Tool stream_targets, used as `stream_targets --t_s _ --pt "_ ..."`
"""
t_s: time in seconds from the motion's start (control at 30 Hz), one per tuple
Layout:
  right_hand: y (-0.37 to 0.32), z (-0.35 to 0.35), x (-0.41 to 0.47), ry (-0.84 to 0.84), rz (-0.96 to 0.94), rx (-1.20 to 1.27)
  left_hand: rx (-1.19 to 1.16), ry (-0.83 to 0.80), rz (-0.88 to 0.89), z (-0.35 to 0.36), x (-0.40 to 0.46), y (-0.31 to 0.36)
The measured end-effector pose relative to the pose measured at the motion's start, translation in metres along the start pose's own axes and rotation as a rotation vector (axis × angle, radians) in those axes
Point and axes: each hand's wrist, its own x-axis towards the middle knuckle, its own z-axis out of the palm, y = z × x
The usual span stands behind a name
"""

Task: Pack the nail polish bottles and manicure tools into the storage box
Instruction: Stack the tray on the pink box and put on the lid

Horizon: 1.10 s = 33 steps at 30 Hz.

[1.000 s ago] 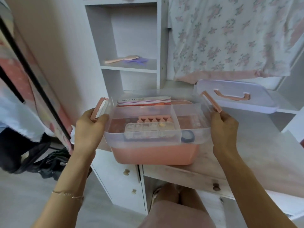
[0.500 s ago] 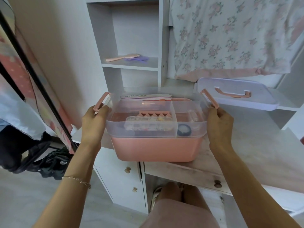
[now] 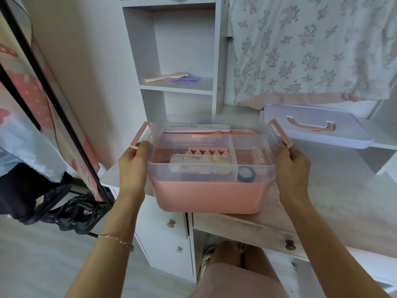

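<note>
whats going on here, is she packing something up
A person holds a pink storage box by its two sides, left hand and right hand, at the front edge of a desk. A clear tray on top carries a toe separator, a compartment case, a nail file and small jars. The lid lies off, behind to the right.

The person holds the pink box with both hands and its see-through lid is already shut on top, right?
Not quite. The left hand and right hand do hold the pink box, but the head view shows the lid lying off on the desk behind it.
</note>
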Motion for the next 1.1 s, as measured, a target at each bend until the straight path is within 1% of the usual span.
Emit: stream_targets --t_s 0.1,0.2,0.27,0.37,0.47,0.53,0.6,0.73,0.83,0.93,1.03,1.1 --pt "-0.001 -0.001 0.002 -0.027 0.006 -0.003 0.015 0.038 -0.018 0.002 -0.002 0.003" --pt "-0.004 -0.004 0.0 -0.071 -0.001 -0.011 0.142 0.124 0.016 0.005 -0.01 0.002" --pt "-0.004 -0.008 -0.004 -0.119 -0.026 0.019 0.218 0.181 0.097 0.013 -0.026 0.003" --pt "0.003 -0.015 -0.01 -0.179 -0.033 0.116 0.4 0.227 0.333 0.027 -0.052 0.005" --pt "0.011 -0.021 -0.01 -0.149 -0.019 0.18 0.603 0.187 0.541 0.047 -0.073 0.005" --pt "0.015 -0.023 -0.008 -0.114 0.013 0.185 0.692 0.109 0.646 0.062 -0.083 0.006" --pt "0.02 -0.025 -0.004 -0.097 0.075 0.197 0.733 0.024 0.723 0.078 -0.091 0.006" --pt "0.027 -0.027 -0.004 -0.136 0.209 0.259 0.8 -0.085 0.835 0.107 -0.104 0.005" --pt "0.03 -0.024 -0.007 -0.24 0.264 0.258 0.856 -0.055 0.894 0.117 -0.106 0.0" --pt "0.031 -0.025 -0.005 -0.346 0.375 0.307 0.854 -0.007 0.932 0.118 -0.104 -0.007" --pt "0.035 -0.031 -0.001 -0.404 0.441 0.458 0.848 0.017 0.962 0.119 -0.104 -0.011" --pt "0.039 -0.035 0.003 -0.442 0.542 0.617 0.847 0.03 0.976 0.121 -0.104 -0.012"
